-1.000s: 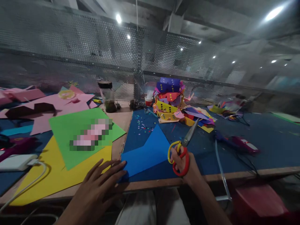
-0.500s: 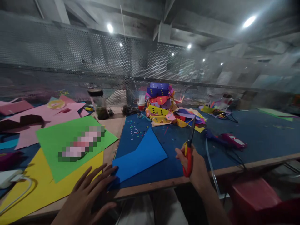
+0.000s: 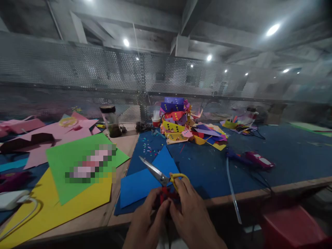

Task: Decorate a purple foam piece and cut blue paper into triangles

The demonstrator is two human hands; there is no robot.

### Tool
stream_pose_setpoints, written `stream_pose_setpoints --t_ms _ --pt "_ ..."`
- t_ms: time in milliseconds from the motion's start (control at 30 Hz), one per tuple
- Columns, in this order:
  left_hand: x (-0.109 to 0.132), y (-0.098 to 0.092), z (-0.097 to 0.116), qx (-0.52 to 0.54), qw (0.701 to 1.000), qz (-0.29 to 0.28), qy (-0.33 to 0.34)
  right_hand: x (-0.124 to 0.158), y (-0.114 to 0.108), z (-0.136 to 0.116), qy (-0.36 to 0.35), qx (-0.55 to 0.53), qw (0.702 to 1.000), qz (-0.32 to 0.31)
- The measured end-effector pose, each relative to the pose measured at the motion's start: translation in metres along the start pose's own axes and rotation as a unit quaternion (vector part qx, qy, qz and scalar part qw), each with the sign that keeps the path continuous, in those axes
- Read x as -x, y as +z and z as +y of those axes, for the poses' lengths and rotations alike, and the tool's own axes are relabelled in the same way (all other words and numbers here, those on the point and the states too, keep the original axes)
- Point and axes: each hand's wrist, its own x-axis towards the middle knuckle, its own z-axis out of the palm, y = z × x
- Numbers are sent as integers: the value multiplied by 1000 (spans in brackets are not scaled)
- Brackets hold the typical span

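Note:
My right hand (image 3: 193, 216) grips the yellow and red handles of a pair of scissors (image 3: 158, 174), blades pointing up and to the left over a light blue sheet of paper (image 3: 137, 181). My left hand (image 3: 145, 224) is closed against the red handle beside the right hand, fingers curled at the scissors. Both hands meet at the table's front edge. The blue sheet lies flat on the dark blue mat (image 3: 207, 166).
Green (image 3: 64, 155) and yellow (image 3: 52, 200) sheets lie at the left, pink paper behind them. A heap of coloured paper shapes (image 3: 181, 124) sits at the back centre, a jar (image 3: 110, 119) beside it. A glue gun (image 3: 256, 159) with cables lies right. A white charger (image 3: 10, 200) is far left.
My right hand swung the scissors from the right to the centre, blades now pointing left. My left hand left the blue sheet and came in to the scissor handles.

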Motion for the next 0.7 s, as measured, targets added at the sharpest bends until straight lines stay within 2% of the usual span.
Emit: stream_pose_setpoints --t_ms 133,267,367,467,533,600,633,700 --pt "2 3 2 20 1000 8 -12 6 -7 12 -52 1 999 -17" --pt "5 -1 1 3 1000 -7 -19 8 -8 28 -47 24 999 5" --pt "2 -6 -3 -5 999 -47 -21 6 -12 32 -56 22 998 24" --pt "-4 -10 -6 17 996 -82 -30 5 -21 29 -57 -24 995 75" --pt "-7 -11 -5 59 995 -69 -46 7 -27 27 -38 -62 986 148" --pt "-8 -12 -1 108 991 -29 -77 12 -32 26 -4 -96 971 219" --pt "-8 -12 2 129 987 -8 -93 16 -33 26 15 -117 965 233" --pt "-8 -11 8 172 977 22 -122 23 -31 26 52 -185 963 189"
